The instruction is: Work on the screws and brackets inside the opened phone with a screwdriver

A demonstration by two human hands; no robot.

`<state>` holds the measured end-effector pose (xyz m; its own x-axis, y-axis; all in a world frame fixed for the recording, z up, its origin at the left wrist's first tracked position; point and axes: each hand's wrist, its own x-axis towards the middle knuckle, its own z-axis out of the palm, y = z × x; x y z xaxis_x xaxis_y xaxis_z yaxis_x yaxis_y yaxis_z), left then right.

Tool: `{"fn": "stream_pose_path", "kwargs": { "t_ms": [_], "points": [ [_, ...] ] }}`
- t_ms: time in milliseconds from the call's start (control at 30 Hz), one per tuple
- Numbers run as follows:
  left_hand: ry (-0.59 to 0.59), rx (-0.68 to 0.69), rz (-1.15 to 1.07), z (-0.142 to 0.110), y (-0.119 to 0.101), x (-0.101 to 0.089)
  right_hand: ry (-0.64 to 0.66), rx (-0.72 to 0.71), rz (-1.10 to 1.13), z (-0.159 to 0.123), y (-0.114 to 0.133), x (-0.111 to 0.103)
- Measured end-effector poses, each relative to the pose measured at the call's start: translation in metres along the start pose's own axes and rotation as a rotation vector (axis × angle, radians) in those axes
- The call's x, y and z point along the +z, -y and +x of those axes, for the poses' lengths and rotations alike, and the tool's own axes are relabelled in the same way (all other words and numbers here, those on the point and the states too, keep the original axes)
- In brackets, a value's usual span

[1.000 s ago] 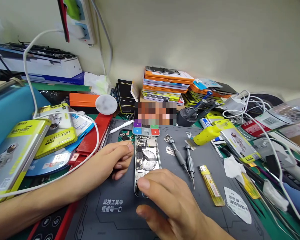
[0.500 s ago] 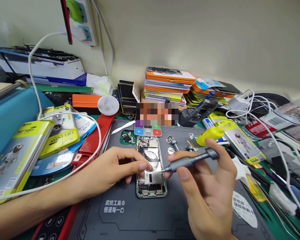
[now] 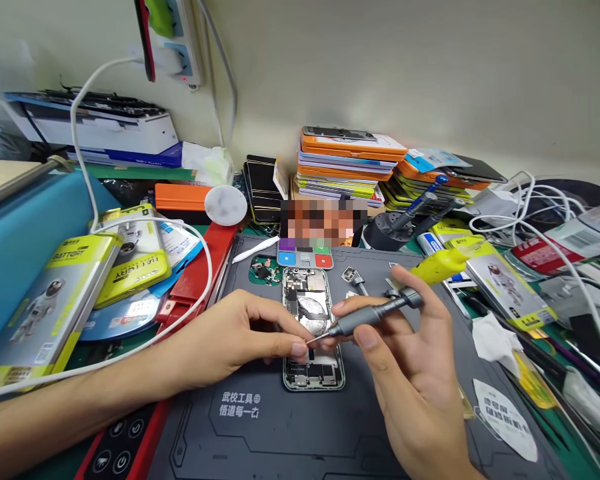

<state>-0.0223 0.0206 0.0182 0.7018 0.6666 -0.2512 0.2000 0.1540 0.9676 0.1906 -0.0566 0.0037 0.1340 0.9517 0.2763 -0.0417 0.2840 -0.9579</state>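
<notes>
An opened smartphone (image 3: 325, 363) lies face up on the dark grey mat, its inner parts and round coil showing. My right hand (image 3: 410, 380) grips a grey precision screwdriver (image 3: 363, 319), tilted with its thin tip pointing left and down over the phone. My left hand (image 3: 260, 333) is closed in a pinch right at the screwdriver's tip, above the phone's left side. Whatever lies between the left fingertips is too small or hidden to make out. A green circuit board (image 3: 266, 271) rests by the phone's upper left corner.
Small screwdrivers and metal bits (image 3: 353, 277) lie beyond my right hand, near a yellow bottle (image 3: 440, 265). A colour-blocked tray (image 3: 306, 259) sits behind the phone. Battery boxes (image 3: 55, 300) and a white cable (image 3: 209, 267) are on the left; a round tool holder (image 3: 387, 233) stands behind.
The screwdriver's tip and my left fingertips have come together over the phone; before, they were slightly apart. The whole view has shifted a little, so the scene appears farther right.
</notes>
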Motion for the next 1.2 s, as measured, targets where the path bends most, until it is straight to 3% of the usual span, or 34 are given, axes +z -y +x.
{"fn": "stream_pose_path", "kwargs": {
  "t_ms": [367, 767, 1200],
  "points": [
    [0.009, 0.031, -0.018, -0.001, 0.0003, -0.0012, -0.027, 0.032, 0.048, 0.0027, -0.001, -0.0008],
    [0.014, 0.04, 0.012, -0.0018, -0.0003, -0.0002, -0.029, -0.034, -0.046, 0.0028, 0.0013, 0.0019],
    [0.024, 0.026, -0.031, -0.0018, -0.0001, 0.0002, 0.022, 0.078, 0.12, 0.0071, -0.001, -0.0015]
  ]
}}
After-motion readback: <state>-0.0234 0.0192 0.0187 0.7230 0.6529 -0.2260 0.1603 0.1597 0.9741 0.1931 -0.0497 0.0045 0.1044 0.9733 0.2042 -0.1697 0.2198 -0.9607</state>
